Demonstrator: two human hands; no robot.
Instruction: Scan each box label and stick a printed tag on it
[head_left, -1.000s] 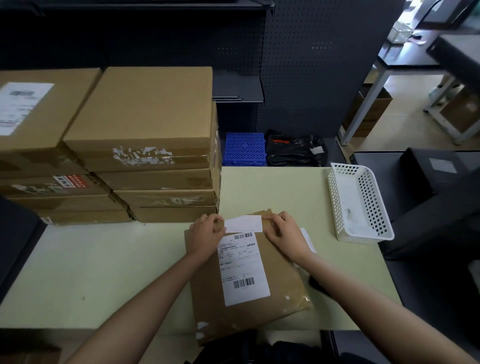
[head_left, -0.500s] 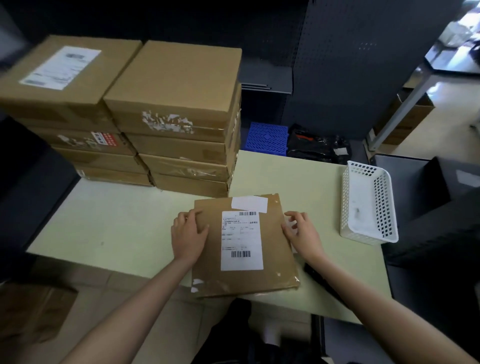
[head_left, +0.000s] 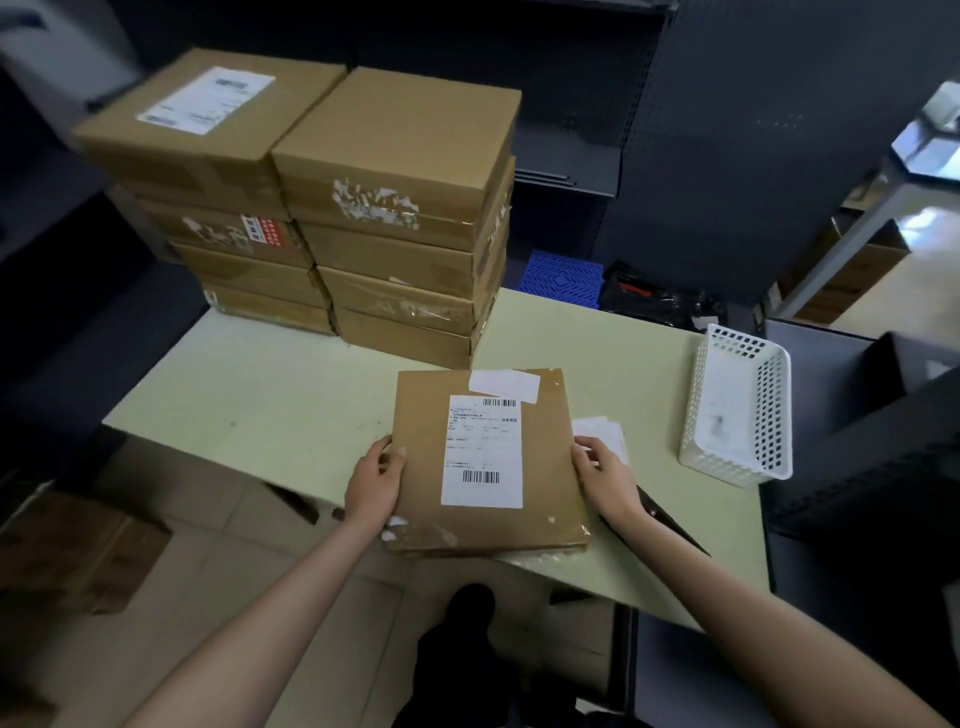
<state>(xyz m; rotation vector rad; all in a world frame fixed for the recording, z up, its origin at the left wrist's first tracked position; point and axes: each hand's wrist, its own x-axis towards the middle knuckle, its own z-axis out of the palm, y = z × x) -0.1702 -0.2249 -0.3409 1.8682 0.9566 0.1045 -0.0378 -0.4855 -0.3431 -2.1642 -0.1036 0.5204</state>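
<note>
Head view, flat box (head_left: 488, 462) between left hand (head_left: 375, 480), right hand (head_left: 605, 475) grip

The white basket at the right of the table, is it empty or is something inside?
It looks empty. Through the open top of the white basket only its pale bottom shows, with a small dark smudge; what the smudge is cannot be told.

Pale green table (head_left: 270, 395), dark pegboard wall (head_left: 769, 130)

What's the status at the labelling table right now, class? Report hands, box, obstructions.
Left hand grips box's left edge, right hand its right edge. Flat box on table, blank tag stuck above shipping label. Nothing blocking.
</note>
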